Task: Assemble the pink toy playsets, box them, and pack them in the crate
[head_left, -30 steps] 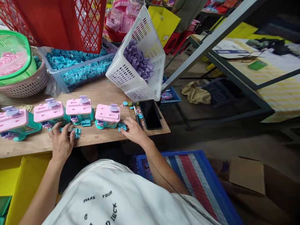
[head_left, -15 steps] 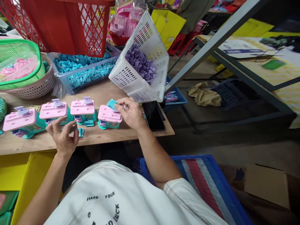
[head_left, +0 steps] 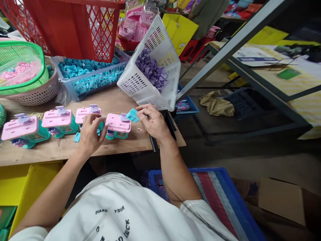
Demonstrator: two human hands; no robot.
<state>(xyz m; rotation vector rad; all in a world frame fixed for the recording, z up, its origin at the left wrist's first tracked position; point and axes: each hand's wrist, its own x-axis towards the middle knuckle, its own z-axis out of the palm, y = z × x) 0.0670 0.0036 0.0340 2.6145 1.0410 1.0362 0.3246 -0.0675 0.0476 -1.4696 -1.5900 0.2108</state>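
Note:
My right hand [head_left: 153, 123] pinches a light-blue plastic piece [head_left: 132, 115] just right of the rightmost pink-lidded teal toy [head_left: 117, 124]. A black handle [head_left: 153, 144] shows below this hand; whether the hand holds it I cannot make out. Curved and apart, the fingers of my left hand [head_left: 90, 135] reach the left edge of that toy's lid. Behind the left hand is another such toy [head_left: 85, 113], partly hidden. Two more, a middle-left toy [head_left: 59, 118] and a far-left toy [head_left: 21, 129], complete the row. Lilac parts stick up from the lids. A small blue piece [head_left: 77, 137] lies left of my left hand.
Behind the toys stand a blue basket [head_left: 92, 78] of blue parts and a tilted white basket [head_left: 130, 80] of purple parts. A red basket [head_left: 67, 30] overhangs the back; a green basket [head_left: 22, 48] sits left. A grey metal bar [head_left: 225, 50] slants across the right.
My left hand has moved right, from the second toy to the rightmost one. The right hand has drawn the blue piece off the lid to the right. A black handle now shows beneath it.

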